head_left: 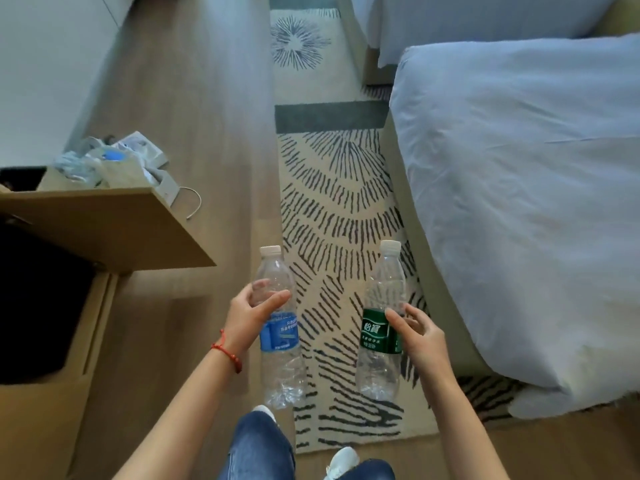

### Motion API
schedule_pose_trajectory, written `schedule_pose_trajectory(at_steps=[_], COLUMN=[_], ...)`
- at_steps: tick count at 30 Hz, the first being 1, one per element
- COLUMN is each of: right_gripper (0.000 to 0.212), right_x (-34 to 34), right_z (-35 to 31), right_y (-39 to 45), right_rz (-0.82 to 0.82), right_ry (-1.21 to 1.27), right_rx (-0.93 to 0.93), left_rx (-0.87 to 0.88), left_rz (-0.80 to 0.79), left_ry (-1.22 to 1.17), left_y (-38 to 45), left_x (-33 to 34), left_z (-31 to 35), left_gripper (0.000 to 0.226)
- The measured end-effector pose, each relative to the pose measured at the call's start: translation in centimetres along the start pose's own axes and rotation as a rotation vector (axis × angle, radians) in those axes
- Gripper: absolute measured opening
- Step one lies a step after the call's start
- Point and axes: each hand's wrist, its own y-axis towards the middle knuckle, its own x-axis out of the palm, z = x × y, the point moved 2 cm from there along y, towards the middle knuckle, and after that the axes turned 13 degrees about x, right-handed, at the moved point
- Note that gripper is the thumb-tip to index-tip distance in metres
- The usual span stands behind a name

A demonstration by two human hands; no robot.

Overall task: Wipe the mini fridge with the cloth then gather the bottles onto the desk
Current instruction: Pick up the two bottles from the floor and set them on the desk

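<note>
My left hand [247, 315] grips a clear plastic bottle with a blue label [280, 341] and a white cap, held upright in the air above the floor. My right hand [417, 336] grips a second clear bottle with a green label [379, 336], also upright, over the patterned rug. Both bottles look nearly empty. A wooden cabinet door [114, 230] stands open at the left, with a dark compartment [38, 299] behind and below it. No cloth shows in my hands.
A bed with white bedding [519, 202] fills the right side. A beige rug with dark streaks [332, 209] runs down the middle of the wooden floor. A pile of bags and packets [110, 164] lies on the floor beyond the cabinet door. My legs and white shoes [341, 462] are at the bottom.
</note>
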Motion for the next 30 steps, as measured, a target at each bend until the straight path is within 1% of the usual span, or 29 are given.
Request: schedule_pose_trajectory(at_steps=[9, 14, 19, 22, 26, 30], right_gripper=[0.057, 0.057, 0.056, 0.051, 0.053, 0.055], right_x=[13.4, 19.1, 23.0, 25.5, 29.3, 33.3], right_z=[-5.5, -7.6, -10.4, -12.6, -15.9, -20.0], right_y=[-1.5, -1.3, -0.1, 1.4, 4.1, 6.8], right_rz=[-0.099, -0.166, -0.212, -0.261, -0.318, -0.403], right_ry=[-0.091, -0.115, -0.163, -0.171, -0.216, -0.288], right_rx=[-0.076, -0.112, -0.157, -0.189, -0.268, -0.301], left_rx=[0.035, 0.063, 0.09, 0.104, 0.135, 0.152], left_rz=[0.159, 0.24, 0.32, 0.371, 0.465, 0.535], left_ry=[-0.066, -0.075, -0.092, -0.094, -0.105, -0.126], left_y=[1.7, 3.0, 4.8, 6.4, 9.1, 12.1], left_x=[-13.5, -19.4, -22.4, -23.9, -26.0, -27.4], left_z=[3.1, 4.4, 5.2, 5.7, 6.7, 8.2], left_gripper=[0.05, 0.052, 0.05, 0.051, 0.052, 0.063])
